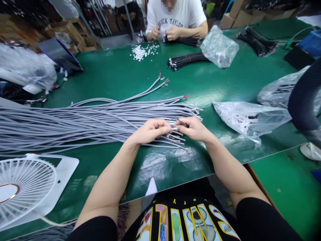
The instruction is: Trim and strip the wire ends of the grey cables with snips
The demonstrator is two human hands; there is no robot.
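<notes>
A thick bundle of grey cables (75, 120) lies across the green table (120, 70), its stripped ends pointing right. My left hand (150, 130) is closed, pinching one grey cable near its end. My right hand (192, 128) is closed too, pinching the thin bared wires at that cable's tip. Both hands rest just over the bundle's right end, almost touching each other. Two separate grey cables (152, 87) curve away toward the far side.
A white fan (27, 185) sits at the near left. Clear plastic bags (248, 117) (219, 47) lie to the right and far right. Across the table a person in a white shirt (175, 15) handles black cables (185, 60). Small white parts (144, 52) are heaped nearby.
</notes>
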